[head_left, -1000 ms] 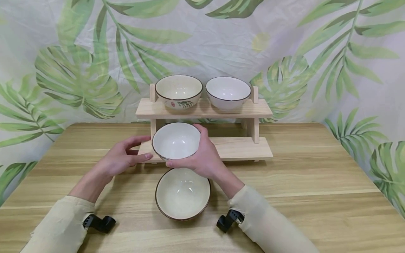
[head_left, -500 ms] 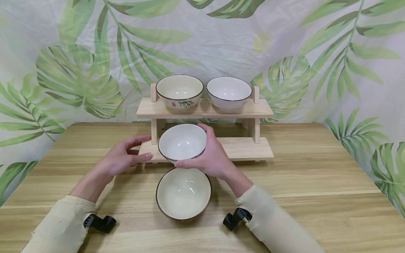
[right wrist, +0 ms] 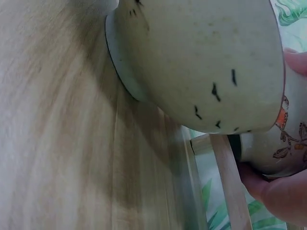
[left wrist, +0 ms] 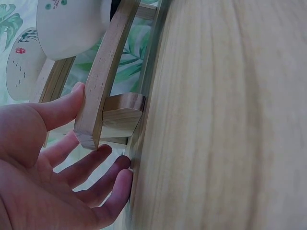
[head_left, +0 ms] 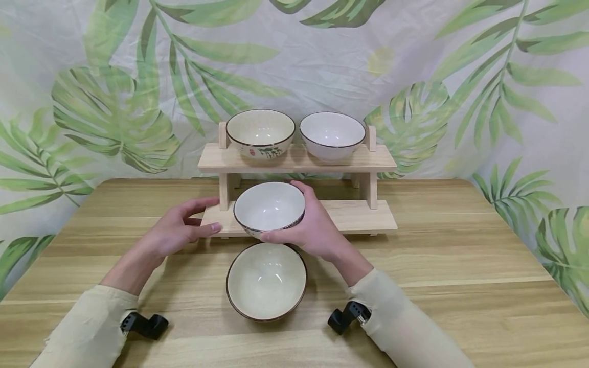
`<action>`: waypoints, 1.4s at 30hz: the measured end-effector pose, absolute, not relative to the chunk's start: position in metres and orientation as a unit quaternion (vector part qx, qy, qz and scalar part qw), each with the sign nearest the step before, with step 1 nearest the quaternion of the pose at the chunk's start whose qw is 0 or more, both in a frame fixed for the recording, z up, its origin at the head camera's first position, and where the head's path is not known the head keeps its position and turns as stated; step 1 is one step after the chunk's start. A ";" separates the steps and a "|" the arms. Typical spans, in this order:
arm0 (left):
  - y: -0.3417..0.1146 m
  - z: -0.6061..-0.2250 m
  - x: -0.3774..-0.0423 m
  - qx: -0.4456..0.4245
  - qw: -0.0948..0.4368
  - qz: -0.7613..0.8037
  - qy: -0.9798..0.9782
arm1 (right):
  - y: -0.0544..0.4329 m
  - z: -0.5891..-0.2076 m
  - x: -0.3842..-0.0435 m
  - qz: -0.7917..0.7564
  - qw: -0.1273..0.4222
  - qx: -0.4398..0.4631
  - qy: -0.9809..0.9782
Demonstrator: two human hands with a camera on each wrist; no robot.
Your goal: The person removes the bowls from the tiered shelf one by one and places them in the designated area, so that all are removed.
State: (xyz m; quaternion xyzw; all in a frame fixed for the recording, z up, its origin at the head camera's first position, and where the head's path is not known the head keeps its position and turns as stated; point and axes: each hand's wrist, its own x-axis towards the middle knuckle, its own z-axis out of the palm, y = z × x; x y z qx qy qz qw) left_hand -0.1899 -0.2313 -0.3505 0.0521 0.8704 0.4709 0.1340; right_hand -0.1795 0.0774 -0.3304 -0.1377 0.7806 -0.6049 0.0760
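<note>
In the head view my right hand (head_left: 313,227) grips a white-lined bowl (head_left: 269,207) by its right side, thumb at the front and fingers behind. The bowl is over the lower shelf of a two-tier wooden display rack (head_left: 359,217); its outside shows an orange and brown plant pattern (right wrist: 290,139) in the right wrist view. My left hand (head_left: 181,225) holds the left end of that lower shelf, thumb on one face of the board (left wrist: 98,91) and fingers around its end. A cream bowl (head_left: 267,283) stands on the table just in front of the rack.
Two more bowls sit on the upper shelf: a cream one with painted decoration (head_left: 259,133) at left and a white one (head_left: 332,135) at right. A leaf-print cloth (head_left: 322,61) hangs behind the wooden table (head_left: 460,255).
My right hand has shifted the white-lined bowl a little to the right and slightly nearer along the lower shelf. My left hand stays at the shelf's end.
</note>
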 end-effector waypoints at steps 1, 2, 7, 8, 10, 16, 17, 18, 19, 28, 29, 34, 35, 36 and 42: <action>-0.231 -0.351 -0.190 0.052 0.134 0.471 0.870 | 0.078 -0.330 -0.180 -0.608 0.079 -0.137 0.778; -0.232 -0.351 -0.190 0.053 0.134 0.472 0.870 | 0.078 -0.330 -0.180 -0.611 0.081 -0.136 0.775; -0.231 -0.351 -0.190 0.054 0.134 0.474 0.869 | 0.085 -0.329 -0.180 -0.628 0.085 -0.130 0.762; -0.230 -0.351 -0.191 0.054 0.133 0.473 0.869 | 0.087 -0.328 -0.179 -0.631 0.084 -0.130 0.760; -0.230 -0.351 -0.191 0.053 0.133 0.471 0.870 | 0.091 -0.327 -0.178 -0.638 0.083 -0.129 0.755; -0.229 -0.351 -0.190 0.051 0.133 0.471 0.871 | 0.101 -0.321 -0.172 -0.651 0.082 -0.140 0.742; -0.229 -0.351 -0.190 0.051 0.133 0.471 0.871 | 0.102 -0.320 -0.171 -0.651 0.082 -0.142 0.742; -0.229 -0.351 -0.190 0.052 0.133 0.470 0.871 | 0.103 -0.319 -0.170 -0.649 0.081 -0.142 0.743; -0.229 -0.351 -0.190 0.052 0.133 0.470 0.871 | 0.104 -0.318 -0.169 -0.649 0.080 -0.143 0.743; -0.228 -0.349 -0.190 0.054 0.132 0.468 0.872 | 0.115 -0.313 -0.160 -0.653 0.079 -0.145 0.739; -0.228 -0.349 -0.190 0.053 0.132 0.467 0.872 | 0.116 -0.313 -0.159 -0.654 0.080 -0.145 0.738; -0.228 -0.348 -0.189 0.051 0.133 0.467 0.872 | 0.122 -0.311 -0.153 -0.662 0.091 -0.148 0.729; -0.228 -0.348 -0.189 0.051 0.133 0.467 0.872 | 0.124 -0.311 -0.153 -0.662 0.092 -0.148 0.729; -0.229 -0.348 -0.189 0.051 0.133 0.468 0.872 | 0.125 -0.311 -0.151 -0.661 0.093 -0.149 0.729; -0.231 -0.349 -0.189 0.050 0.135 0.465 0.874 | 0.133 -0.313 -0.144 -0.648 0.092 -0.153 0.740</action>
